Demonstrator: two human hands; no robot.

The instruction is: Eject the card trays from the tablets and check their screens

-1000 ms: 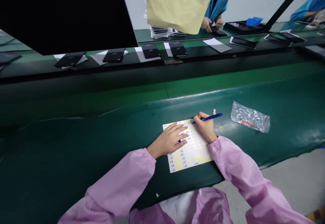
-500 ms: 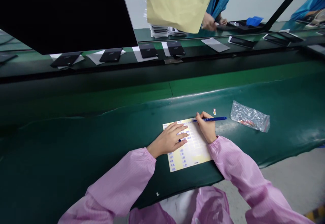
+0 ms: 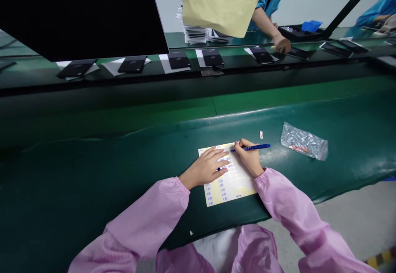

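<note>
A pale yellow sheet of paper [image 3: 243, 180] with blue handwriting lies on the green-covered table [image 3: 148, 153]. My left hand [image 3: 206, 168] rests flat on the sheet's left part, fingers spread, covering some of the writing. My right hand [image 3: 251, 159] pinches a blue pen [image 3: 259, 146], its tip at the paper near the top edge and its back end pointing right. Just beyond the right hand sits a tiny pink and white piece [image 3: 261, 135]. To the right lies a clear zip bag [image 3: 305, 141] with small reddish things inside.
Across the table runs a line of flat black devices on white sheets [image 3: 213, 57]. A black panel [image 3: 83, 13] overhangs at upper left, and a yellow sheet [image 3: 222, 5] hangs near the middle. A co-worker's hand [image 3: 281, 44] reaches over the line by a black tray [image 3: 300, 31].
My right hand and the pen have shifted slightly left and down along the paper. The co-worker's hand has reached forward and right, and a black device now lies on the formerly bare white sheet.
</note>
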